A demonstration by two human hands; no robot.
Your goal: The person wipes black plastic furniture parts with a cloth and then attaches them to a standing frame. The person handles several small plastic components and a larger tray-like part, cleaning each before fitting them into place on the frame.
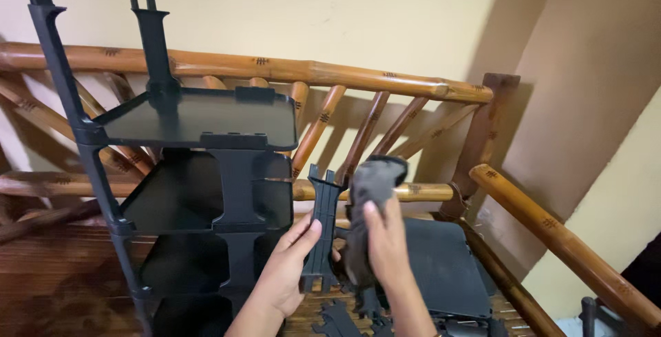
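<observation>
Black support post (pixel 321 230) in left hand (pixel 286 275), grey cloth (pixel 368 199) in right hand (pixel 387 244)

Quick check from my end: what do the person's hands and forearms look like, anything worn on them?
Both hands are bare: no gloves, rings or watch show on the left hand or the right hand. Forearms are uncovered to the frame's bottom edge; no sleeves visible. Fingernails are short and unpainted.

A home room, judging by the bamboo bench (pixel 385 79) against a plain cream wall (pixel 330 10) and a black plastic shelf rack (pixel 186 172) standing on it.
</observation>
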